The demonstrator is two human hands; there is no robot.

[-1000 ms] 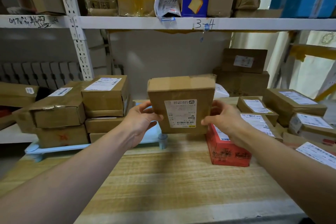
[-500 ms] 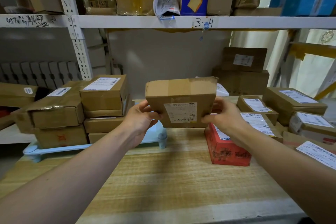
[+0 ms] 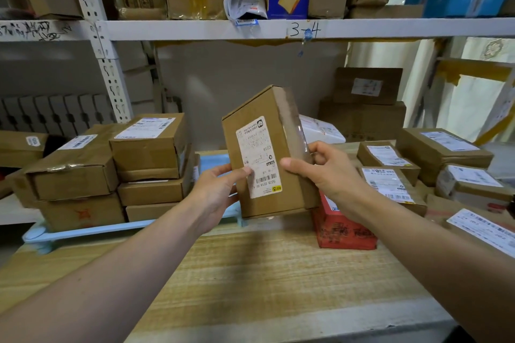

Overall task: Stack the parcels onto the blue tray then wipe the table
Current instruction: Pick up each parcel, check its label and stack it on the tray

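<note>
A: Holding status, please?

B: I see the brown parcel [image 3: 267, 153] raised on end above the wooden table [image 3: 250, 273], label toward me. The left hand [image 3: 217, 189] grips its lower left edge; the right hand [image 3: 323, 170] clamps its taped right side.

A: Surroundings?

B: The blue tray [image 3: 83, 231] lies left, bearing stacked boxes [image 3: 150, 147]. A red box [image 3: 342, 225] stands just right of the parcel.

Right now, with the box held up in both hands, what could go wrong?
1. The box is tilted, held by the left hand and right hand near its lower end; it could slip onto the red parcel.
2. The stacks fill the visible part of the blue tray; adding it on top might topple them.
</note>
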